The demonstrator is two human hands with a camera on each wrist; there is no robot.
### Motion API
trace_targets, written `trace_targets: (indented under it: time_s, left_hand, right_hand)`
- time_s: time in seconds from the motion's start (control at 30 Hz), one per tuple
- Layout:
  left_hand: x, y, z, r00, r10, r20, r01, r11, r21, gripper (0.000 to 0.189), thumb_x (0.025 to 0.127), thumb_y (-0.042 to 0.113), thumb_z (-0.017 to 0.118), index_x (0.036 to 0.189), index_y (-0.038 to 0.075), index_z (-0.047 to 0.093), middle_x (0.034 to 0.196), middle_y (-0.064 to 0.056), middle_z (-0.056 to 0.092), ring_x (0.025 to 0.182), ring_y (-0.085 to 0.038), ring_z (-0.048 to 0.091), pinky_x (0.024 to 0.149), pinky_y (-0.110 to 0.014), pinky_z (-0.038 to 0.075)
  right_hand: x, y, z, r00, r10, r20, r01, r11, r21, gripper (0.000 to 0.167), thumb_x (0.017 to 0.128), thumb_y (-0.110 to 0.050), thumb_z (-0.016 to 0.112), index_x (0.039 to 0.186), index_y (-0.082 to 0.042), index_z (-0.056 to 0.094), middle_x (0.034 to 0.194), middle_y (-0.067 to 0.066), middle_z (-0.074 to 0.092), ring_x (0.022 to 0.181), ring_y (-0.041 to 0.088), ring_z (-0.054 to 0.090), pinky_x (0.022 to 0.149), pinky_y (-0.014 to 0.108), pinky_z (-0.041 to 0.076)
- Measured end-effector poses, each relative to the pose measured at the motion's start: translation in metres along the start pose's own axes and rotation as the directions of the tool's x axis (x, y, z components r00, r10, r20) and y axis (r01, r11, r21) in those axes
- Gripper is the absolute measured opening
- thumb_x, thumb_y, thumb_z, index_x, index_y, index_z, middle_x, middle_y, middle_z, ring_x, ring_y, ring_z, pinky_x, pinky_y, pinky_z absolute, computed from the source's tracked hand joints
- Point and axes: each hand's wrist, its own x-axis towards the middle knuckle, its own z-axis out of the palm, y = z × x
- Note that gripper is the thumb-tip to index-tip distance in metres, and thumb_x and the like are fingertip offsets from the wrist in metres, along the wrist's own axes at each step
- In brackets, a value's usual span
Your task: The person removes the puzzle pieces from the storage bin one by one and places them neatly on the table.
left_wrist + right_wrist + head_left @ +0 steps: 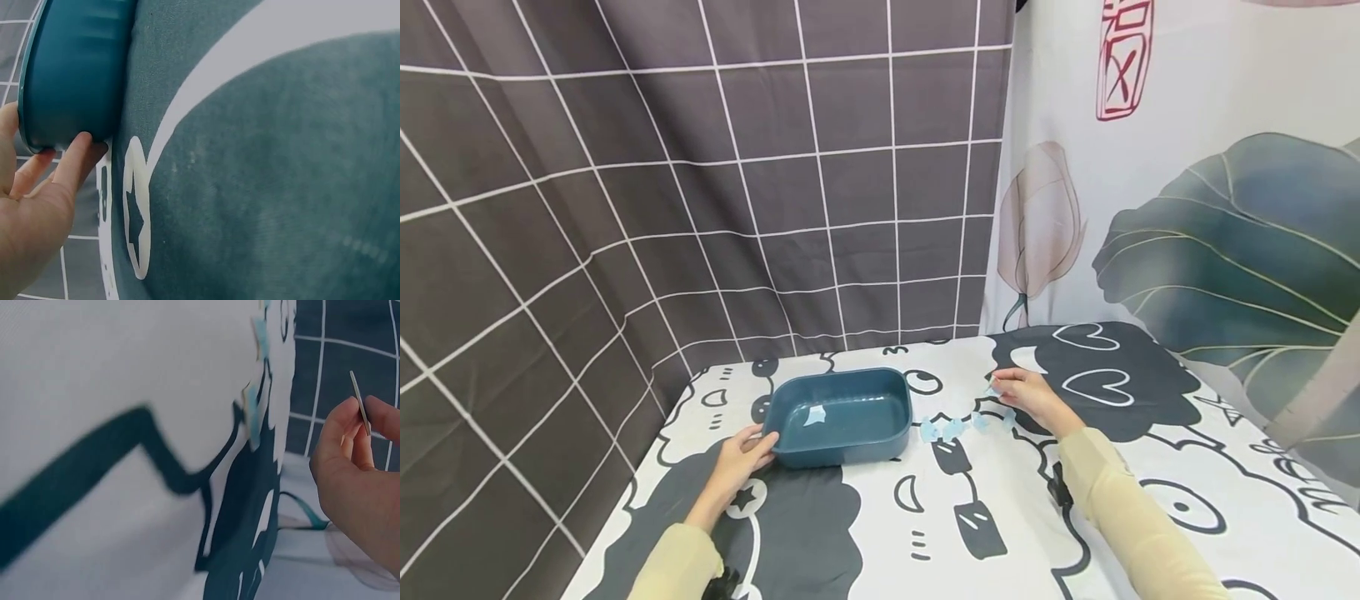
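Observation:
A dark blue rectangular basin (842, 454) stands on the patterned cloth. My left hand (737, 468) holds its left end, with the thumb at the rim and the fingers against the outer wall (75, 81). Inside the basin lies a pale star-shaped piece (815, 414). My right hand (1036, 398) pinches a thin flat piece (358, 394) between thumb and fingers, raised above the cloth and seen edge-on in the right wrist view. Just below that hand, several light blue flat pieces (952, 429) are spread in a row to the right of the basin.
The cloth (880, 533) has black and white cartoon drawings and covers the whole surface. A dark grid-patterned curtain (760, 192) hangs behind and at the left. Another curtain (1052, 100), white with leaf prints, hangs at the right.

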Motion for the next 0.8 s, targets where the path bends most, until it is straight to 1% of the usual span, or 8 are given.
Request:
trace_targets:
  time_s: [0.07, 0.17, 0.27, 0.33, 0.43, 0.6, 0.8]
  left_hand:
    - [-0.001, -0.001, 0.000, 1.000, -0.006, -0.001, 0.006, 1.000, 0.001, 0.063, 0.098, 0.026, 0.058, 0.143, -0.012, 0.036, 0.136, -0.038, 0.049, 0.121, -0.040, 0.060, 0.096, -0.032, 0.058]
    - [-0.001, -0.003, 0.001, 1.000, -0.006, -0.006, 0.006, 1.000, -0.002, 0.062, 0.098, 0.026, 0.059, 0.142, -0.012, 0.037, 0.136, -0.038, 0.049, 0.120, -0.039, 0.061, 0.095, -0.032, 0.058]
    - [0.000, -0.003, 0.001, 1.000, -0.004, -0.007, 0.004, 1.000, -0.006, 0.061, 0.099, 0.025, 0.058, 0.143, -0.011, 0.037, 0.136, -0.038, 0.049, 0.121, -0.040, 0.060, 0.096, -0.032, 0.058]
    - [0.000, -0.002, 0.001, 1.000, -0.003, -0.002, 0.003, 1.000, -0.008, 0.060, 0.099, 0.024, 0.057, 0.143, -0.011, 0.036, 0.137, -0.038, 0.049, 0.123, -0.040, 0.058, 0.097, -0.032, 0.057]
    - [0.000, 0.000, 0.001, 1.000, -0.001, 0.006, 0.001, 1.000, -0.006, 0.061, 0.099, 0.024, 0.057, 0.143, -0.012, 0.035, 0.137, -0.038, 0.048, 0.123, -0.041, 0.058, 0.097, -0.033, 0.057]
    - [0.000, -0.002, -0.001, 1.000, -0.003, 0.006, 0.004, 1.000, -0.007, 0.065, 0.098, 0.027, 0.058, 0.144, -0.013, 0.034, 0.136, -0.039, 0.048, 0.119, -0.040, 0.061, 0.095, -0.033, 0.058]
    - [0.001, -0.005, -0.002, 1.000, -0.004, 0.026, 0.004, 1.000, 0.004, 0.065, 0.099, 0.029, 0.058, 0.144, -0.010, 0.034, 0.137, -0.037, 0.049, 0.117, -0.038, 0.063, 0.095, -0.034, 0.058]
  right_hand:
    - [-0.003, 0.004, -0.005, 1.000, 0.026, 0.002, -0.026, 1.000, -0.014, 0.049, 0.097, -0.013, 0.054, 0.138, 0.012, 0.042, 0.095, -0.010, 0.061, 0.083, -0.003, 0.056, 0.077, 0.010, 0.055]
    - [-0.007, 0.010, -0.013, 0.999, 0.053, 0.001, -0.053, 0.998, -0.020, 0.049, 0.096, -0.012, 0.055, 0.137, 0.013, 0.042, 0.089, -0.010, 0.059, 0.079, 0.000, 0.056, 0.072, 0.009, 0.054]
    - [-0.011, 0.014, -0.021, 0.998, 0.055, 0.009, -0.055, 0.998, -0.033, 0.050, 0.095, -0.010, 0.055, 0.135, 0.016, 0.041, 0.086, -0.010, 0.058, 0.077, 0.000, 0.055, 0.069, 0.008, 0.055]
    - [-0.013, 0.017, -0.026, 0.999, 0.053, 0.012, -0.053, 0.998, -0.034, 0.048, 0.095, -0.009, 0.055, 0.133, 0.017, 0.042, 0.083, -0.010, 0.058, 0.074, 0.000, 0.056, 0.067, 0.009, 0.054]
    - [-0.017, 0.020, -0.032, 0.997, 0.070, 0.015, -0.070, 0.997, -0.034, 0.043, 0.095, -0.008, 0.055, 0.129, 0.016, 0.045, 0.078, -0.011, 0.058, 0.070, -0.001, 0.055, 0.064, 0.009, 0.054]
    - [-0.022, 0.022, -0.038, 0.994, 0.097, 0.046, -0.095, 0.994, -0.059, 0.038, 0.094, -0.007, 0.056, 0.124, 0.016, 0.049, 0.075, -0.012, 0.058, 0.068, -0.001, 0.054, 0.063, 0.009, 0.054]
    - [-0.029, 0.024, -0.044, 0.989, 0.141, 0.033, -0.136, 0.984, -0.112, 0.033, 0.093, -0.006, 0.060, 0.119, 0.013, 0.055, 0.073, -0.011, 0.058, 0.068, 0.001, 0.054, 0.064, 0.011, 0.054]
